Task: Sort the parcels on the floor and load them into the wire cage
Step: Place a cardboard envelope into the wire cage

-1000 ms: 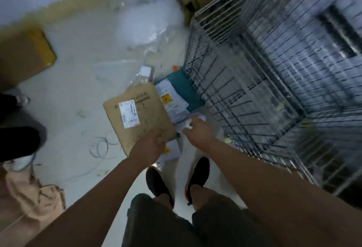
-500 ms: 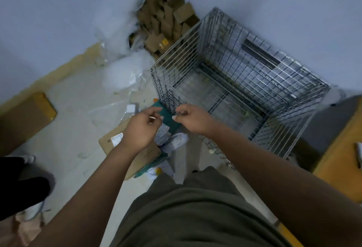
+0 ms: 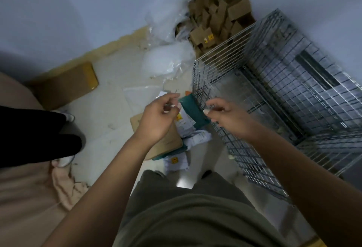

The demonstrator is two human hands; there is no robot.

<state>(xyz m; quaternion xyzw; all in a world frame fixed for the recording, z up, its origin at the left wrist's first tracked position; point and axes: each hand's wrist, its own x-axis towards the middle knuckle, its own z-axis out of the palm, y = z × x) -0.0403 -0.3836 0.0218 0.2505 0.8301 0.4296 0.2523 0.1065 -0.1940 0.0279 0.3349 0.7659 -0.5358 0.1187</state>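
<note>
Now both hands are up off the pile: left hand (image 3: 158,118) fingers curled, maybe pinching a scrap, can't tell; right hand (image 3: 225,117) loosely curled, empty. Brown envelope (image 3: 168,143) let go, parcels (image 3: 197,139) on the floor beside the cage (image 3: 274,90). Nothing loaded yet, I'd say.

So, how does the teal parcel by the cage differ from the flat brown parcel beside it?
The teal parcel is a dark green-blue bag; the flat brown parcel is cardboard-coloured. The teal parcel lies close beside the wire cage; the brown parcel lies further left. The teal parcel shows a white label; the brown parcel is mostly hidden behind the left hand. Both lie on the floor, outside the cage.
</note>
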